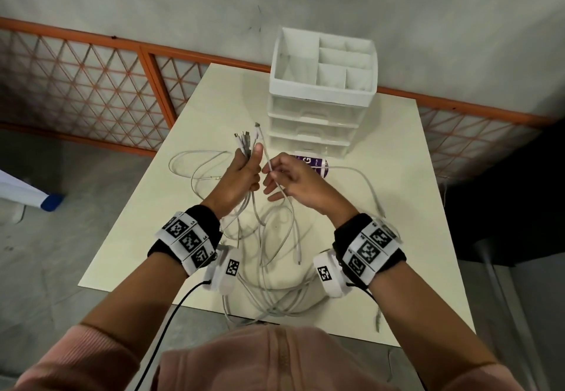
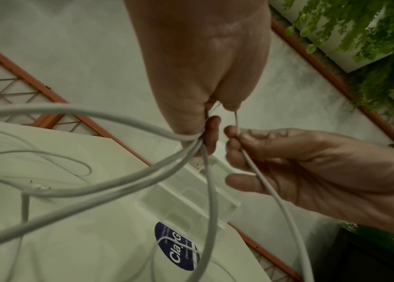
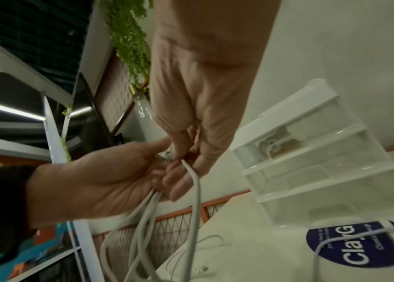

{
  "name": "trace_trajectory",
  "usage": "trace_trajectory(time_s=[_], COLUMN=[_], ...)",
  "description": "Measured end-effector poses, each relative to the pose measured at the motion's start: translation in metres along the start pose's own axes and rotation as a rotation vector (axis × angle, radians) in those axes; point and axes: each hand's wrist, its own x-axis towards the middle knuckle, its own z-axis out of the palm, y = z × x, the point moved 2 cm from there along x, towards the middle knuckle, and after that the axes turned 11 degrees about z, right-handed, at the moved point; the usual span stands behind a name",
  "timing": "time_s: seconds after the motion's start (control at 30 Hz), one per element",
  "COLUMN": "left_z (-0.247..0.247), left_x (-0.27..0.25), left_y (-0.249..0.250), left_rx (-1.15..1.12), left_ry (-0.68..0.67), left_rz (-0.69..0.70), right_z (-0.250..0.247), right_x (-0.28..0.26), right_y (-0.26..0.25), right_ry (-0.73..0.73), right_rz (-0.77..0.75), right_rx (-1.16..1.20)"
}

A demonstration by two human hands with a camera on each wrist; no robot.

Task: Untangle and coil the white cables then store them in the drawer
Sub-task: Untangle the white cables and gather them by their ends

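Note:
My left hand (image 1: 244, 173) is raised over the table and grips a bundle of white cables (image 1: 244, 204) just below their plugs (image 1: 246, 139), which stick up past my thumb. My right hand (image 1: 290, 176) pinches one more white cable (image 1: 266, 155) beside it, its plug pointing up next to the bundle. The cables' loose lengths (image 1: 275, 268) hang down in tangled loops onto the table (image 1: 412, 237) and over its near edge. The white drawer unit (image 1: 315, 121) stands behind the hands with its three clear drawers closed. In the left wrist view several strands (image 2: 143, 183) run from my left fist (image 2: 203, 124).
A round purple-labelled container (image 1: 315, 165) lies in front of the drawer unit, a cable crossing it. The unit's top tray (image 1: 324, 66) has several open compartments. An orange lattice fence (image 1: 91, 84) runs behind the table. Another cable end (image 1: 379, 210) trails toward the right edge.

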Motion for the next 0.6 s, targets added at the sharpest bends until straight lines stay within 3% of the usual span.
trace_trajectory(time_s=[0.4,0.47,0.6], left_z=[0.005,0.006,0.009], left_x=[-0.009,-0.008,-0.009], left_y=[0.002,0.002,0.006], left_rx=[0.154,0.185,0.305], left_ry=[0.026,0.03,-0.039], left_rz=[0.155,0.153,0.195], right_z=[0.004,-0.004,-0.026], right_x=[-0.002,-0.004,-0.009], right_y=[-0.003,-0.005,-0.025], right_ry=[0.042,0.102,0.381], right_rz=[0.087,0.075,-0.153], right_rx=[-0.117,-0.148,-0.028])
